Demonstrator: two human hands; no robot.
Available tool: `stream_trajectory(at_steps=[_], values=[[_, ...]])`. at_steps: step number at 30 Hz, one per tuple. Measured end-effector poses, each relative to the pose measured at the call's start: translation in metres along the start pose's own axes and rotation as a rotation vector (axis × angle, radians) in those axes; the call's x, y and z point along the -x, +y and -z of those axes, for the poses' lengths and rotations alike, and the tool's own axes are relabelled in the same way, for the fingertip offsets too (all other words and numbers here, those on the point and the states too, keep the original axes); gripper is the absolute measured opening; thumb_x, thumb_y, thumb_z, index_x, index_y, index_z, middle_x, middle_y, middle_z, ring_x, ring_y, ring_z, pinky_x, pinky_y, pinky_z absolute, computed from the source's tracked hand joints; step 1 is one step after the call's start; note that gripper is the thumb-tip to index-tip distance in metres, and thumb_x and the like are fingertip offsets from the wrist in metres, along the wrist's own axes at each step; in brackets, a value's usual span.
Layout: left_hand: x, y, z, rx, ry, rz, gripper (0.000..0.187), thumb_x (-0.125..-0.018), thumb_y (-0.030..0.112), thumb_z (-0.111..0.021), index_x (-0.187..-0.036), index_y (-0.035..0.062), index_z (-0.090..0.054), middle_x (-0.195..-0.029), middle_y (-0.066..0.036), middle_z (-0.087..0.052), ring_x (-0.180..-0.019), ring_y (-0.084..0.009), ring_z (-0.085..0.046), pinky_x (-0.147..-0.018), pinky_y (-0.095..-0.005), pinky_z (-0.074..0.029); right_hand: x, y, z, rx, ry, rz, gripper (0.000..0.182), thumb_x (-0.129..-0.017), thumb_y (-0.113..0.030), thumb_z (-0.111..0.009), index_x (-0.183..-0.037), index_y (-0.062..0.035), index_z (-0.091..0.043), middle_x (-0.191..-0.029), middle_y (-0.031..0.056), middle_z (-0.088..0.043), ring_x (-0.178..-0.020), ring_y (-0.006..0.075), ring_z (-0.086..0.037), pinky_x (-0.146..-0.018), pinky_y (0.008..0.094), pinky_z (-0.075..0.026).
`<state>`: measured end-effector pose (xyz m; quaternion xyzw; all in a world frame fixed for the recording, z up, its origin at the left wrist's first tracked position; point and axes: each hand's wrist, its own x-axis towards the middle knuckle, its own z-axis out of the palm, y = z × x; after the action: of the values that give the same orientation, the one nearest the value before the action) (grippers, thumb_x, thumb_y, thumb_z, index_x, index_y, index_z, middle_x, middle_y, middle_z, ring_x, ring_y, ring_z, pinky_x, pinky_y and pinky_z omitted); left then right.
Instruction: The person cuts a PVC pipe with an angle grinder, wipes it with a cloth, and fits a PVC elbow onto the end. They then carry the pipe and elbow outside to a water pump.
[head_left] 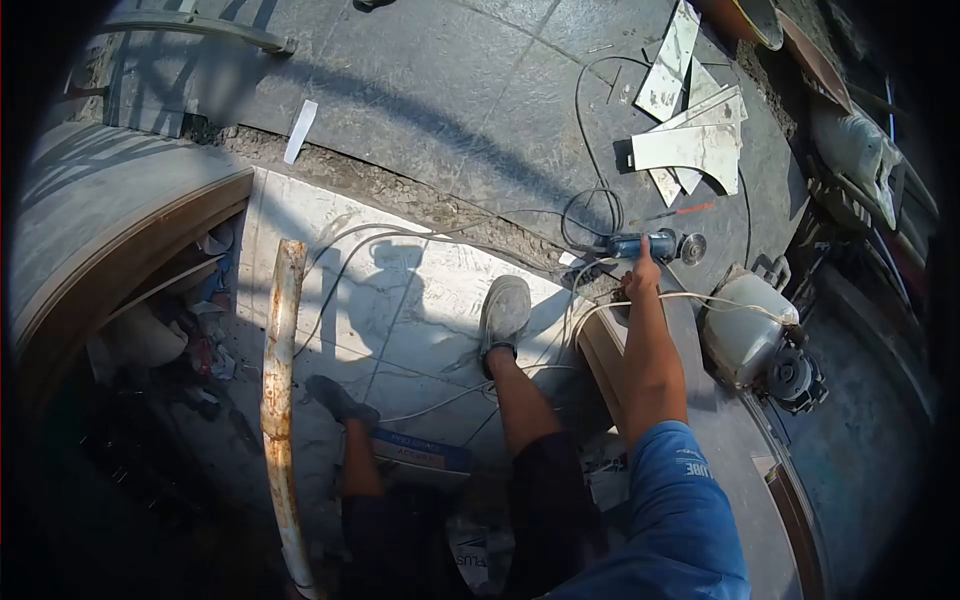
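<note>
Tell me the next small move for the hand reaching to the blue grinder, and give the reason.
Probably close the right hand fully around the body of the blue angle grinder before lifting. The hand is at the tool, which lies on the grey slab with its disc pointing right, and its cord loops loosely behind it. Whether the fingers already wrap it cannot be told; a firm grip first seems safest.
</note>
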<state>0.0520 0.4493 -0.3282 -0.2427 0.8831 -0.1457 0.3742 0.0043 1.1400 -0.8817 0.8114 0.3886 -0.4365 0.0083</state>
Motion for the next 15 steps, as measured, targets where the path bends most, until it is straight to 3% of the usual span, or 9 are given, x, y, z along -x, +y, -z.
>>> stream_trajectory(at_steps=[1, 2, 3, 4, 7, 9, 11, 13, 15], values=[[0.003, 0.011, -0.002, 0.014, -0.01, 0.044, 0.064, -0.071, 0.027, -0.081, -0.123, 0.0052, -0.051, -0.098, -0.023, -0.065, -0.086, -0.0446, -0.061, -0.075, -0.0481, -0.05, -0.026, 0.003, -0.008, 0.005, 0.009, 0.007, 0.061, -0.075, -0.063, -0.071, -0.091, -0.0068, -0.054, -0.063, 0.0029, -0.034, -0.05, 0.0166, -0.034, -0.046, 0.0331, -0.028], [-0.002, 0.016, -0.012, -0.004, -0.017, 0.077, 0.064, -0.071, 0.027, -0.081, -0.123, 0.0052, -0.051, -0.098, -0.023, -0.065, -0.086, -0.0446, -0.061, -0.075, -0.0481, -0.05, -0.082, 0.015, -0.007, 0.047, -0.121, 0.009, 0.057, -0.077, -0.059, -0.071, -0.094, -0.0075, -0.056, -0.075, 0.007, -0.049, -0.056, 0.0214, -0.048, -0.048, 0.0355, -0.037], [-0.011, 0.024, -0.02, 0.031, -0.019, 0.094, 0.057, -0.07, 0.019, -0.078, -0.119, 0.0037, -0.052, -0.098, -0.023, -0.064, -0.089, -0.0431, -0.062, -0.077, -0.0475, -0.049, -0.084, 0.009, -0.021, -0.12, 0.018, 0.033, 0.058, -0.078, -0.055, -0.071, -0.1, -0.0033, -0.057, -0.101, 0.0131, -0.059, -0.075, 0.0283, -0.062, -0.059, 0.0421, -0.05], [-0.018, 0.033, -0.025, 0.071, -0.015, 0.129, 0.052, -0.069, 0.011, -0.075, -0.115, 0.0022, -0.052, -0.099, -0.024, -0.063, -0.092, -0.0417, -0.062, -0.079, -0.0469, -0.049, -0.074, -0.006, -0.024, -0.067, -0.021, 0.032, 0.062, -0.082, -0.054, -0.067, -0.107, 0.0018, -0.056, -0.121, 0.0182, -0.058, -0.096, 0.035, -0.064, -0.075, 0.0451, -0.055], [-0.007, 0.038, -0.024, 0.115, -0.023, 0.158, 0.031, -0.071, 0.006, -0.071, -0.097, 0.0013, -0.056, -0.089, -0.022, -0.062, -0.086, -0.0393, -0.063, -0.074, -0.045, -0.049, -0.145, 0.015, -0.018, -0.227, -0.54, -0.243, 0.068, -0.071, -0.022, -0.078, -0.128, 0.0008, -0.049, -0.113, 0.0219, -0.062, -0.093, 0.0335, -0.065, -0.076, 0.0412, -0.055], [-0.007, 0.044, -0.025, 0.122, -0.015, 0.146, 0.035, -0.069, 0.011, -0.075, -0.099, 0.0028, -0.058, -0.09, -0.021, -0.062, -0.086, -0.0414, -0.062, -0.073, -0.0462, -0.05, -0.119, 0.013, -0.017, -0.004, -1.327, -0.056, 0.066, -0.088, -0.056, -0.046, -0.111, 0.0042, -0.058, -0.091, 0.0151, -0.065, -0.077, 0.0332, -0.064, -0.069, 0.0409, -0.055], [0.003, 0.039, -0.038, 0.028, -0.018, 0.078, 0.039, -0.068, 0.014, -0.077, -0.101, 0.0036, -0.058, -0.091, -0.021, -0.062, -0.087, -0.042, -0.062, -0.075, -0.0478, -0.05, -0.116, -0.002, -0.009, -0.025, -0.248, -0.24, 0.056, -0.086, -0.047, -0.05, -0.115, 0.0013, -0.057, -0.104, 0.0162, -0.064, -0.094, 0.0332, -0.063, -0.079, 0.0445, -0.055], [0.01, 0.029, -0.05, 0.064, -0.004, 0.067, 0.042, -0.068, 0.015, -0.078, -0.103, 0.0042, -0.058, -0.092, -0.02, -0.063, -0.089, -0.0417, -0.062, -0.076, -0.0487, -0.05, -0.171, 0.005, 0.019, -0.108, -0.308, -0.052, 0.048, -0.086, -0.04, -0.053, -0.116, -0.0028, -0.056, -0.108, 0.0145, -0.063, -0.096, 0.0327, -0.063, -0.078, 0.0481, -0.055], [0.012, 0.024, -0.049, 0.121, -0.007, 0.102, 0.045, -0.067, 0.015, -0.078, -0.105, 0.0056, -0.058, -0.094, -0.02, -0.063, -0.089, -0.0413, -0.062, -0.077, -0.0488, -0.05, -0.146, -0.012, 0.022, -0.091, -0.299, -0.36, 0.039, -0.086, -0.038, -0.052, -0.113, -0.011, -0.059, -0.104, 0.0103, -0.066, -0.09, 0.0315, -0.066, -0.074, 0.0464, -0.056]])
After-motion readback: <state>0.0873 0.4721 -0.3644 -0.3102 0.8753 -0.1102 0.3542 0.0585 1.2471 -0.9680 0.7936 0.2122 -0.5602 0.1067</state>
